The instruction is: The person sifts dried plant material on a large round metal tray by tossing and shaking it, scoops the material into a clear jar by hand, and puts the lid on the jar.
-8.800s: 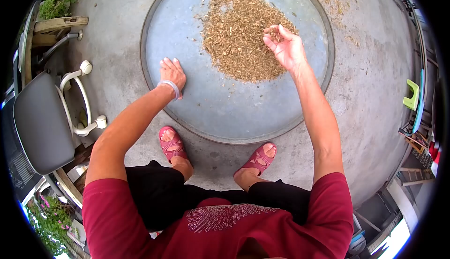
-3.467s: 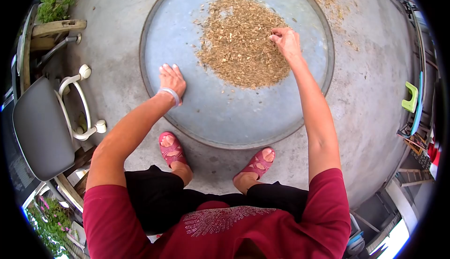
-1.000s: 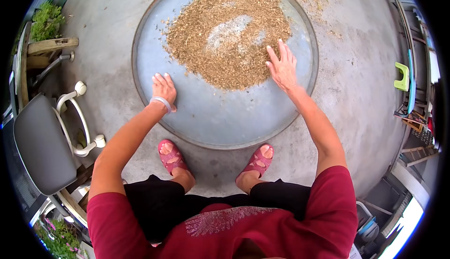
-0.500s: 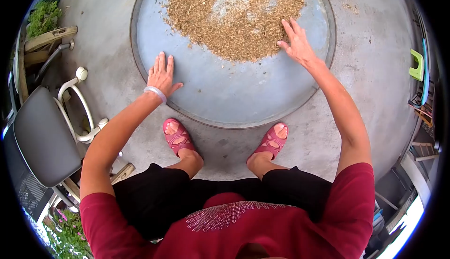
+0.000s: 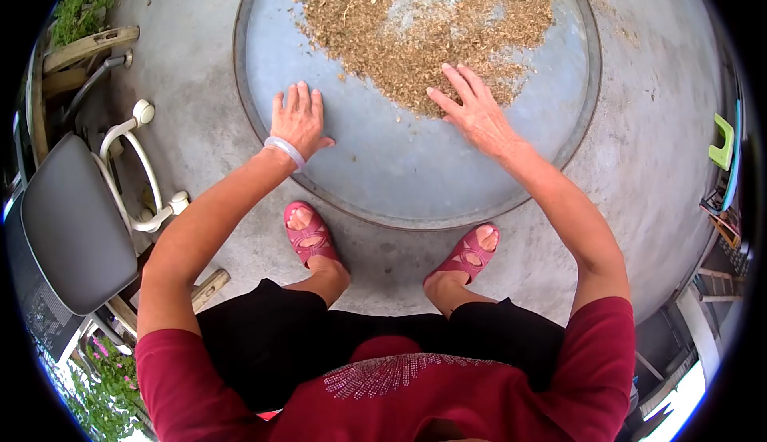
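Grey floor (image 5: 647, 178), big round tray (image 5: 415, 182) on it, and a wide patch of brown bits (image 5: 395, 54) over toward the tray's far edge, thinned out to nearly bare in the middle. Right hand (image 5: 478, 114) is at the patch's near side, fingers spread, can't tell if they're pressing down. Left hand (image 5: 298, 125) is palm-down just inside the tray's left edge, fingers slightly apart, thumb stuck out, pale bangle (image 5: 286, 151) round that wrist.
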Motion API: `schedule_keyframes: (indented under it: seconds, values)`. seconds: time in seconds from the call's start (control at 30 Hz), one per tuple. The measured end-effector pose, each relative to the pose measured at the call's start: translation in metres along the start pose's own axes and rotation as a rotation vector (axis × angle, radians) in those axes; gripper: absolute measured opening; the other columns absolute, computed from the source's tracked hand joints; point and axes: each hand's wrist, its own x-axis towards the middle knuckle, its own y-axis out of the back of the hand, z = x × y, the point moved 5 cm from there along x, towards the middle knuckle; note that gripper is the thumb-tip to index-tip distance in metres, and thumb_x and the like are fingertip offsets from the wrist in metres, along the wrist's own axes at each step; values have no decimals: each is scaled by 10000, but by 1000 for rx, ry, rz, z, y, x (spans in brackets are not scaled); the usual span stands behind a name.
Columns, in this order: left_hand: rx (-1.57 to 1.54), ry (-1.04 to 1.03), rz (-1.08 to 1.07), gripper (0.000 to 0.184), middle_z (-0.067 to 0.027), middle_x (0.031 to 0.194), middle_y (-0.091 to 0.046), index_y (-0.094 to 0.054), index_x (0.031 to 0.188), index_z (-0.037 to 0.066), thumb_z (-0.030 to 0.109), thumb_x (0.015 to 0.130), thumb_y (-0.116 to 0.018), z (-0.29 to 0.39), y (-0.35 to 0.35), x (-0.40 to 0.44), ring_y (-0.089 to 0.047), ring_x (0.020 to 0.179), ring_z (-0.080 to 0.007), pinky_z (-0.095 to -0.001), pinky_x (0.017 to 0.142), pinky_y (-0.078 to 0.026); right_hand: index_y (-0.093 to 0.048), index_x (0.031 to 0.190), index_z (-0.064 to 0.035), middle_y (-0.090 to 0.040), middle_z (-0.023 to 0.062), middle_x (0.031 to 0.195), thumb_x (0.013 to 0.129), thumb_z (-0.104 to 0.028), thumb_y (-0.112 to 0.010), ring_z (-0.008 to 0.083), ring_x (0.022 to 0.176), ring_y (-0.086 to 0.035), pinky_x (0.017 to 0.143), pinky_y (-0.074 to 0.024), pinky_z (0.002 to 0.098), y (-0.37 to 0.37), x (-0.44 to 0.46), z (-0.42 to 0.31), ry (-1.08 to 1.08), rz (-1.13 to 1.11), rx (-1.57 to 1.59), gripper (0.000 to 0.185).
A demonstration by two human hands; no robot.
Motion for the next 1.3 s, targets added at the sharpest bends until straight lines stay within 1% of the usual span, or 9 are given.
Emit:
schedule_keyframes:
  seconds: [0.3, 0.47, 0.57, 0.63, 0.73, 0.8, 0.9, 1.17, 1.3]
  values:
    - [-102, 21, 117, 525, -150, 1134, -519, -496, 1105, 57, 417, 738, -603, -10, 13, 9, -538, 936, -268, -430, 817, -345, -585, 1076, -109, -507, 161, 1185, 738, 6, -494, 332, 937, -557, 841, -459, 359, 43, 28, 74, -411, 344, 261, 368]
    - [-111, 60, 217, 515, -118, 1176, -493, -468, 1152, 86, 364, 743, -609, -27, 18, 8, -506, 958, -256, -425, 793, -352, -649, 947, -100, -605, 139, 1015, 785, -88, -469, 303, 898, -578, 743, -470, 372, 76, 19, 80, -342, 466, -21, 243]
    - [-46, 153, 355, 581, -118, 1243, -428, -410, 1216, 92, 343, 736, -619, -50, 25, 2, -460, 1006, -256, -430, 797, -356, -645, 958, -101, -630, 129, 918, 816, -188, -499, 294, 879, -582, 724, -465, 378, 84, 6, 87, -350, 384, 171, 222]
    - [-32, 254, 383, 631, -119, 1285, -378, -366, 1255, 92, 328, 731, -626, -70, 31, -3, -432, 1028, -260, -436, 801, -357, -642, 964, -103, -634, 128, 880, 812, -238, -530, 294, 873, -581, 724, -465, 376, 107, -6, 93, -690, 115, 229, 232]
    - [-220, 509, 273, 608, -169, 1281, -354, -375, 1215, 46, 324, 738, -630, -104, 17, -14, -445, 1032, -315, -444, 802, -394, -648, 948, -104, -622, 135, 921, 768, -277, -604, 300, 864, -577, 712, -467, 379, 122, -43, 109, -965, -149, 134, 254]
    - [-414, 629, 183, 595, -219, 1232, -393, -391, 1177, 0, 348, 752, -618, -130, -16, -19, -477, 1004, -351, -428, 798, -419, -624, 985, -107, -600, 141, 976, 764, -282, -610, 325, 854, -571, 704, -464, 403, 105, -87, 138, -674, 60, -103, 283]
    - [-650, 771, -96, 613, -296, 1064, -512, -431, 1104, -84, 420, 785, -576, -145, -32, -29, -546, 937, -375, -390, 801, -440, -558, 1039, -75, -576, 179, 960, 763, -299, -615, 354, 852, -565, 698, -458, 433, 104, -134, 148, -946, 95, -212, 360]
    - [-1057, 836, -172, 536, -209, 759, -606, -543, 897, -102, 429, 824, -518, -124, -61, -27, -613, 557, -258, -327, 541, -490, -557, 739, 131, -556, 331, 774, 814, -528, -457, 452, 760, -560, 685, -433, 471, 39, -191, 155, -1442, 164, 388, 671]
    - [-1069, 872, -131, 505, -177, 676, -580, -504, 927, -104, 394, 847, -500, -124, -77, -19, -597, 522, -264, -355, 449, -493, -562, 755, 124, -544, 341, 769, 822, -486, -474, 454, 771, -553, 693, -421, 477, 27, -197, 168, -1393, 197, 118, 621]
